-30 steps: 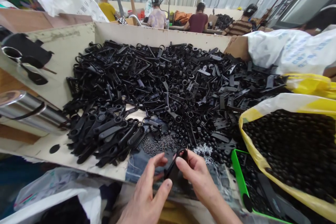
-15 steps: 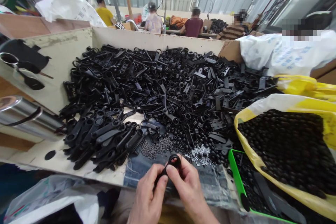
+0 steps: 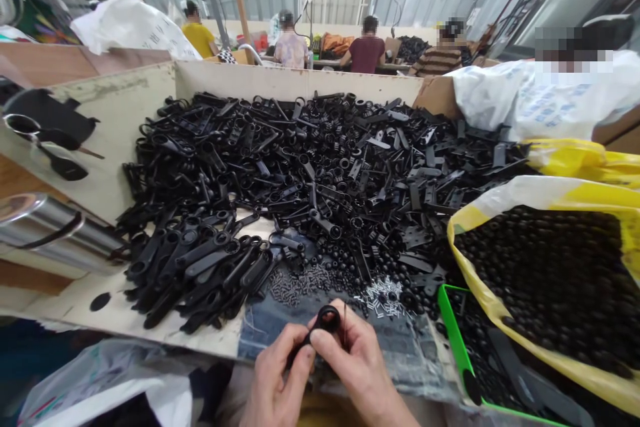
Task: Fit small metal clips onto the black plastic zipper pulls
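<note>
Both my hands meet at the bottom middle of the head view over a piece of blue denim (image 3: 270, 323). My left hand (image 3: 277, 380) and my right hand (image 3: 355, 363) pinch a black plastic handle part (image 3: 325, 319) whose ring end points up. Just beyond it lie a patch of small dark screws (image 3: 300, 280) and a patch of small silvery pins (image 3: 383, 297). A stack of finished-looking black handles (image 3: 200, 267) lies to the left. A big heap of loose black plastic parts (image 3: 325, 167) fills the wooden tray (image 3: 125, 107).
A yellow bag of small black round pieces (image 3: 555, 267) sits at the right, with a green bin (image 3: 453, 340) under its edge. A steel flask (image 3: 45, 223) lies at the left. White sacks (image 3: 540, 97) stand behind. Several people sit at far tables.
My hands have drawn closer together around the black handle part and shifted slightly down. My left fingers, spread a second ago, now close on it.
</note>
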Action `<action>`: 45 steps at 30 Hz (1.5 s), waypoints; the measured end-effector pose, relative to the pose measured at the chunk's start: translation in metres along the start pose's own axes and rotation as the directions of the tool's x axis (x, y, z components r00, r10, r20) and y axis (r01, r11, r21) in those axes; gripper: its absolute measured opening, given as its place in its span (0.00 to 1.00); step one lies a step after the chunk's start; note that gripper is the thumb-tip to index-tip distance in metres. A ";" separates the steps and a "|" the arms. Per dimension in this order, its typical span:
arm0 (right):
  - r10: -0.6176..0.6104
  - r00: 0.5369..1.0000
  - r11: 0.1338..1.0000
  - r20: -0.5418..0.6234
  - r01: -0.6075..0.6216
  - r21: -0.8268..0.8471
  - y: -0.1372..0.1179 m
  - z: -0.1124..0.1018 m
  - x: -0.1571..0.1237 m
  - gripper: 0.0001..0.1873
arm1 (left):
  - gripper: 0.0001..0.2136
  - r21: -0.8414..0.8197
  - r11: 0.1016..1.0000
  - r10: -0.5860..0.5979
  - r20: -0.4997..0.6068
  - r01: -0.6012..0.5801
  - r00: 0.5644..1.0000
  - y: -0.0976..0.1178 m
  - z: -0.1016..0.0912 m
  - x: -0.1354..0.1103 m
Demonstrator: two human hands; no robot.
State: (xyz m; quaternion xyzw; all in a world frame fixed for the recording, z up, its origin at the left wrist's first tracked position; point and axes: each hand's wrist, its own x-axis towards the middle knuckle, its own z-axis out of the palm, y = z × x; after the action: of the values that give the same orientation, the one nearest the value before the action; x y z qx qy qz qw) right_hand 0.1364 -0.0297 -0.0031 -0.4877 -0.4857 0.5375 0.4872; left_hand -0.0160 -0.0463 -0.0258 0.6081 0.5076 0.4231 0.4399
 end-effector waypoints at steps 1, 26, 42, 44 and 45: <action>-0.017 1.000 0.999 -0.021 0.016 -0.028 0.000 0.001 0.000 0.11 | 0.13 -0.010 1.000 -0.022 0.009 0.022 1.000 0.001 0.001 0.001; -0.089 0.987 0.964 0.131 0.119 -0.239 -0.004 -0.013 -0.021 0.06 | 0.23 0.038 0.985 -0.170 0.283 0.166 0.944 0.047 -0.021 0.009; -0.145 0.989 0.983 0.008 0.145 -0.114 -0.018 -0.027 -0.006 0.11 | 0.11 0.173 0.971 0.097 0.337 -0.163 0.936 0.061 -0.025 0.024; -0.117 0.992 0.989 0.051 0.121 -0.082 -0.019 -0.030 -0.006 0.19 | 0.10 0.197 0.943 0.195 0.327 -0.268 0.925 0.059 -0.023 0.024; -0.105 0.990 0.993 0.089 0.110 -0.053 -0.020 -0.031 -0.007 0.20 | 0.10 0.184 0.932 0.238 0.333 -0.311 0.912 0.059 -0.023 0.023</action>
State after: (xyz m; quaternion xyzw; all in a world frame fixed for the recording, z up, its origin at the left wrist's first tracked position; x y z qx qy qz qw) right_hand 0.1684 -0.0340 0.0159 -0.4510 -0.5472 0.5169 0.4796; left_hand -0.0208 -0.0264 0.0386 0.7792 0.3885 0.3194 0.3742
